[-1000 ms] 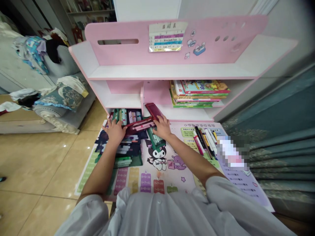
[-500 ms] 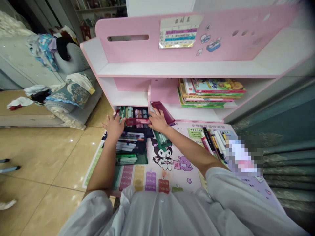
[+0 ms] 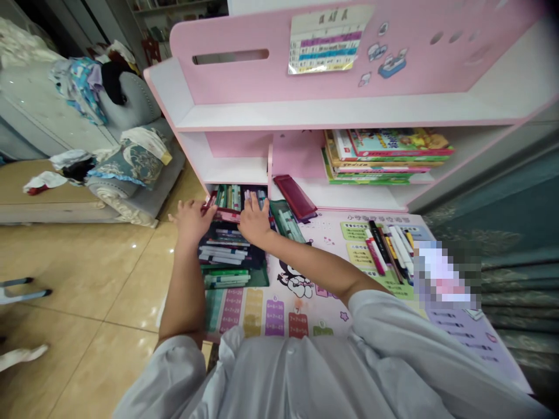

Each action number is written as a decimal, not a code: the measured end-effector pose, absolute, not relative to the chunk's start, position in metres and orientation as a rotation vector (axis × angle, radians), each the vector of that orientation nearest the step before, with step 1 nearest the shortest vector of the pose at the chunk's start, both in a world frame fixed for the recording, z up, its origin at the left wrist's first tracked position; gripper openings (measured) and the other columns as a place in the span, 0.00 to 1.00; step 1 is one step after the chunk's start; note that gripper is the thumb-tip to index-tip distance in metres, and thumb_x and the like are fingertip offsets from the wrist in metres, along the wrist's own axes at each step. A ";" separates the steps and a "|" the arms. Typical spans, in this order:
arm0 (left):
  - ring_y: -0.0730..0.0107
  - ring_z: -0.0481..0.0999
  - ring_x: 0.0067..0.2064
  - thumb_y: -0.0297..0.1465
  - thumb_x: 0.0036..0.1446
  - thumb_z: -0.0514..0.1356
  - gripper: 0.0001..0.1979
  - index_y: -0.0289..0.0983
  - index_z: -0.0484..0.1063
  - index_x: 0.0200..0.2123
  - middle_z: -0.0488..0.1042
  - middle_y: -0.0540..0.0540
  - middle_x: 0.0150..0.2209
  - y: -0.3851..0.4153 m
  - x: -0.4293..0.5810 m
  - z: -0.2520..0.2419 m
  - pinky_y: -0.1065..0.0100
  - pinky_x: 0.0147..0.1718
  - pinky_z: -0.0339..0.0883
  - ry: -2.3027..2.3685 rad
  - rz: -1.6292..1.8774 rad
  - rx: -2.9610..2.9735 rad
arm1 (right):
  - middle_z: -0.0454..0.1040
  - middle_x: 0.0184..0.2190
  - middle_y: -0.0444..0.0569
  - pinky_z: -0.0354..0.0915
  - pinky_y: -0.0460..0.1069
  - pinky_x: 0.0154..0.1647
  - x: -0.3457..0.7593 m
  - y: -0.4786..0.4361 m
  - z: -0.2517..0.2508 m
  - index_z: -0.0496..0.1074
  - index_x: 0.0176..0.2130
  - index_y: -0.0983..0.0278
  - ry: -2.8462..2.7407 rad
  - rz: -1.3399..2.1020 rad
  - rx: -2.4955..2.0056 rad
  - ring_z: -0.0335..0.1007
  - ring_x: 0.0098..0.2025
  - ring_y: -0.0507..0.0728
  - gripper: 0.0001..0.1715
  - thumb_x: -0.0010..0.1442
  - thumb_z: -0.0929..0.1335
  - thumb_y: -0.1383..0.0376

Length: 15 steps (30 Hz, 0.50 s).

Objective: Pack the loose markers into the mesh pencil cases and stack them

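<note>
A dark red see-through pouch with pink pens (image 3: 227,216) lies across the left part of the desk. My left hand (image 3: 191,222) pinches its left end between thumb and fingers. Palm down, my right hand (image 3: 255,222) rests over its right end, with the fingers stretched and slightly apart. Behind the pouch, green and pale markers (image 3: 229,196) stand in rows in the shelf's lower compartment. Nearer to me lie a dark pouch of grey and purple pens (image 3: 225,254) and a green pouch of pens (image 3: 227,279). Another green pen pouch (image 3: 288,222) lies right of my right hand.
A dark red folded case (image 3: 294,198) leans by the shelf divider. Stacked books (image 3: 384,154) fill part of the pink shelf (image 3: 305,116). Loose pens (image 3: 388,250) lie on the right of the printed desk (image 3: 271,343). A sofa (image 3: 126,198) stands at left.
My right hand has moved left along the red pouch, uncovering the dark red case and more of the green pouch. My left hand stays at the left end. The view has shifted slightly.
</note>
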<state>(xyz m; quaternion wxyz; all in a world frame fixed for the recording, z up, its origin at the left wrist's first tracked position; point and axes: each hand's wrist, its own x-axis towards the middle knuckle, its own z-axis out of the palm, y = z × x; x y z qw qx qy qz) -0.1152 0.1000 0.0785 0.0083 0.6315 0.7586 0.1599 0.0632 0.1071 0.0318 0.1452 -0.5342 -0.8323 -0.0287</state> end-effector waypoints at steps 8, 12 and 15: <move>0.37 0.49 0.72 0.49 0.64 0.53 0.27 0.46 0.69 0.61 0.63 0.37 0.68 0.099 -0.098 0.075 0.25 0.63 0.40 2.307 0.061 1.976 | 0.62 0.65 0.71 0.40 0.80 0.67 0.068 0.100 0.026 0.71 0.59 0.74 -2.420 0.014 -1.442 0.40 0.73 0.77 0.41 0.67 0.60 0.43; 0.37 0.50 0.72 0.48 0.63 0.53 0.25 0.44 0.72 0.58 0.63 0.37 0.67 0.099 -0.100 0.073 0.25 0.63 0.41 2.311 0.021 1.988 | 0.60 0.67 0.72 0.38 0.80 0.67 0.071 0.100 0.022 0.66 0.62 0.75 -2.397 0.072 -1.424 0.41 0.72 0.76 0.46 0.66 0.58 0.40; 0.36 0.51 0.71 0.47 0.63 0.54 0.25 0.43 0.73 0.57 0.65 0.35 0.66 0.100 -0.102 0.070 0.24 0.63 0.41 2.291 -0.012 1.981 | 0.56 0.69 0.71 0.38 0.79 0.67 0.079 0.103 0.017 0.62 0.65 0.75 -2.354 0.097 -1.466 0.41 0.73 0.75 0.50 0.65 0.58 0.38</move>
